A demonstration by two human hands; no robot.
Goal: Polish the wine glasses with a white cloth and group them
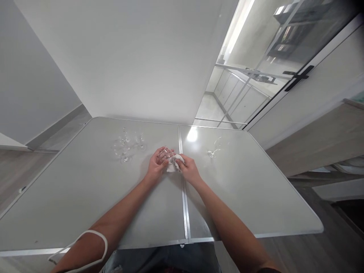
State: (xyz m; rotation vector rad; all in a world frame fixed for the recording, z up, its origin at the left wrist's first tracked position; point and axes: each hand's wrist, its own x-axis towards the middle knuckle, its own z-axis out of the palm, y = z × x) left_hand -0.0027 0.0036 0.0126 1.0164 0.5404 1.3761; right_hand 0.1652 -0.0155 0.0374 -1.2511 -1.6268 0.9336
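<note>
Left hand (156,164) grasps a clear glass (165,153) and right hand (190,169) a white cloth (179,157), with clustered stemware (126,145) at left, one stemmed glass (212,154) at right.

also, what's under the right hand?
The table and its metal seam, visible on either side of the right hand, which holds white cloth. Anything the hand covers can't be seen.

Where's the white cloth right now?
In the head view, the white cloth is in the right hand, by the metal seam across the table, just right of the clear glass in the left hand.
</note>
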